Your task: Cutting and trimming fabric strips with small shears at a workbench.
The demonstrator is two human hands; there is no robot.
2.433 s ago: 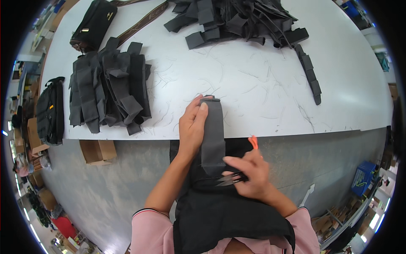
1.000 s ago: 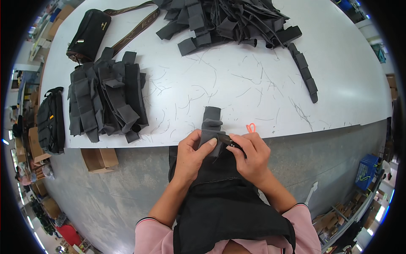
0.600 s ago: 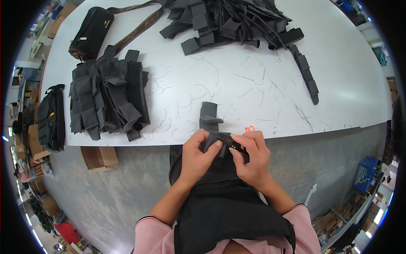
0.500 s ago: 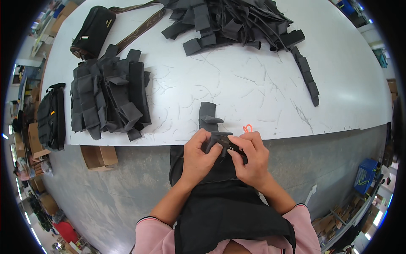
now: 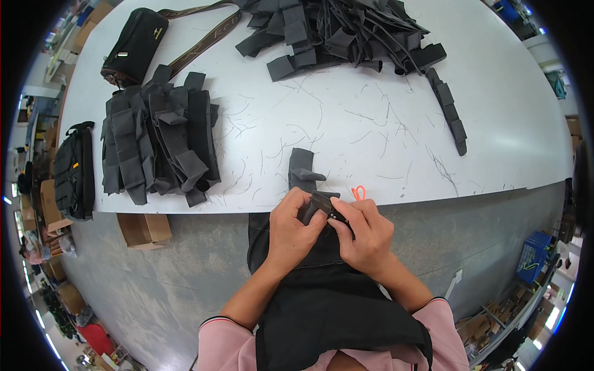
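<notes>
At the near edge of the white table, a dark grey fabric strip with folded flaps lies partly on the tabletop. Its near end is pinched in my left hand, between thumb and fingers. My right hand is closed round small black thread snips, whose front end is against the fabric close to my left fingertips. The tips of the blades are hard to make out. An orange loop sticks up just beyond my right fingers; whether it joins the snips I cannot tell.
Similar strips lie in a stack on the left and a heap at the far side. One strip lies apart at right. A black bag, a backpack, a cardboard box and thread scraps are also around.
The snips have swung and shifted slightly left, closer to my left fingertips. My right hand has dipped a little, and the fabric strip has shifted slightly left.
</notes>
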